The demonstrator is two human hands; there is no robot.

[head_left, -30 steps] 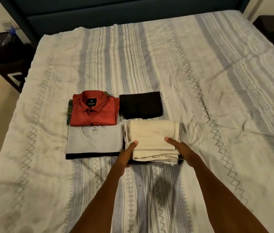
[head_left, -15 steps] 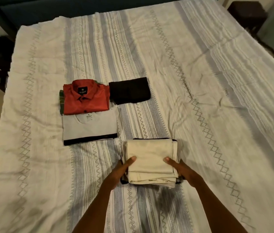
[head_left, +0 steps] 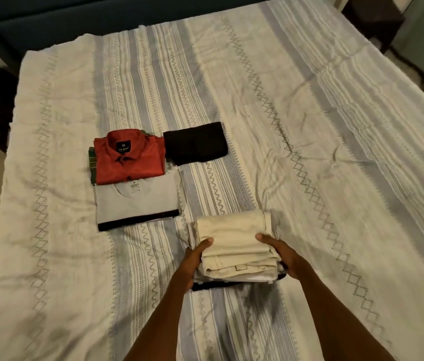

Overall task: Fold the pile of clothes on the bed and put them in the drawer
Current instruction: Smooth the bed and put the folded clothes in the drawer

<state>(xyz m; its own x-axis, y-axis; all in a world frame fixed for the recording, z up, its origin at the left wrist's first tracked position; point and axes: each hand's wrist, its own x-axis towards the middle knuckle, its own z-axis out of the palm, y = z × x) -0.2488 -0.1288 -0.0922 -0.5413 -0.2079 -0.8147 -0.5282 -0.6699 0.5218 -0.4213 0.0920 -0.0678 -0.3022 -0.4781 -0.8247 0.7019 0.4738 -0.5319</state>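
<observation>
Head view: both hands grip one stack of folded clothes from opposite sides. The left hand (head_left: 192,267) clasps the stack's left edge, thumb laid on top and fingers curled underneath. The right hand (head_left: 282,254) clasps the right edge the same way, thumb on top. The stack (head_left: 234,248) has cream trousers on top, paler layers below and a dark piece at the bottom; it casts a shadow on the bed (head_left: 336,152) just beneath its near edge.

Beyond and to the left, well apart from the stack, lie three more folded piles: a red shirt (head_left: 130,158) over a green striped garment, a grey tee (head_left: 138,201) touching its near edge, and a black garment (head_left: 196,142) just beside the shirt on the right. The striped bedcover spreads wide and wrinkled to the right. Dark furniture stands past both far corners.
</observation>
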